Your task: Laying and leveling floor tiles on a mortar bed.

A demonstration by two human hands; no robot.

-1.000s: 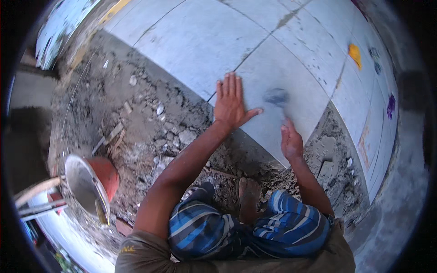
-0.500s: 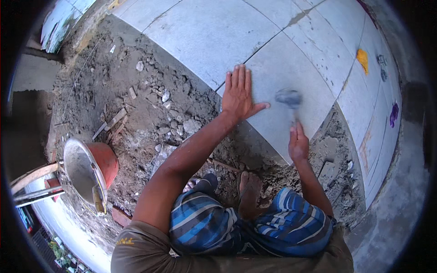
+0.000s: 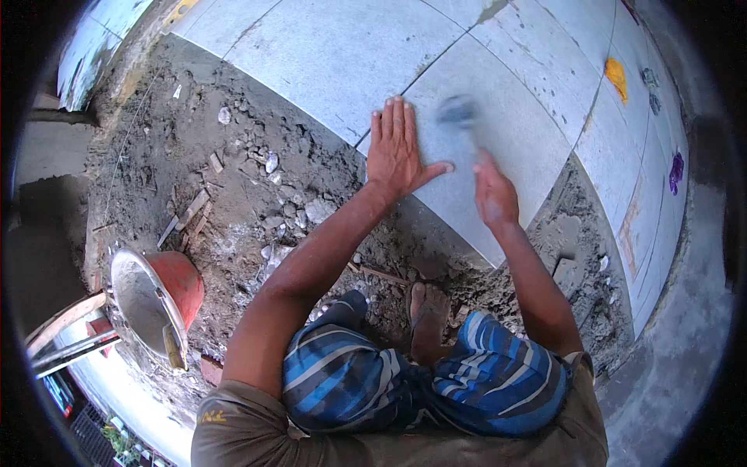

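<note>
My left hand point(image 3: 395, 156) lies flat near the left corner of a pale floor tile point(image 3: 513, 117), its fingers stretched out over the tile's edge area. In my right hand point(image 3: 496, 193) is a mallet point(image 3: 457, 111) with a dark head, gripped by its handle. Motion smears the mallet's head and handle over the tile, so I cannot tell whether the head touches the surface. The tile's near corner juts out over grey mortar and loose soil point(image 3: 467, 274).
An orange-red bucket point(image 3: 177, 282) with a trowel point(image 3: 173, 346) at its rim stands at the left on rubble. Tiles point(image 3: 327, 70) extend to the far side. Orange point(image 3: 616, 79) and purple point(image 3: 676, 171) scraps lie at the right. My bare foot point(image 3: 428, 311) is close to the tile's near corner.
My right hand and the mallet have moved up and to the left over the tile, toward my left hand. The left hand stays pressed flat; the whole view has shifted slightly.
</note>
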